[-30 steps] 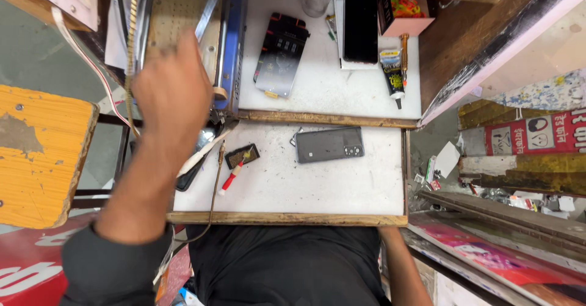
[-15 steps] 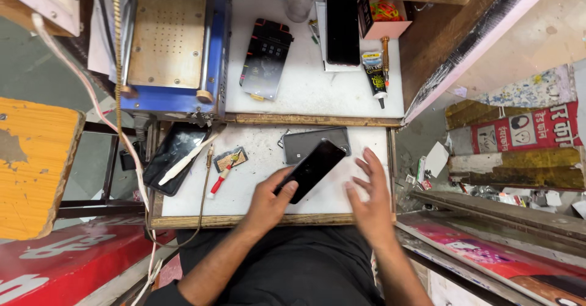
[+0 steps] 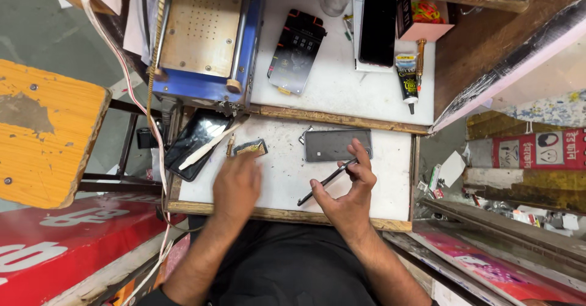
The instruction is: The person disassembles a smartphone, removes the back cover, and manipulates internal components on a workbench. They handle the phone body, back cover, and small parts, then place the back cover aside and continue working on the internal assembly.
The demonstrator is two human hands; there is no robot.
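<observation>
Though edge-on, phone point(image 3: 326, 181) thin, black.

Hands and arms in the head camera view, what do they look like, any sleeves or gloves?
Both hands are bare: no gloves, rings or watch show on the left hand or the right hand. The forearms are bare too. A dark sleeve edge shows near the left elbow at the bottom; the right arm leaves the frame uncovered.
</observation>
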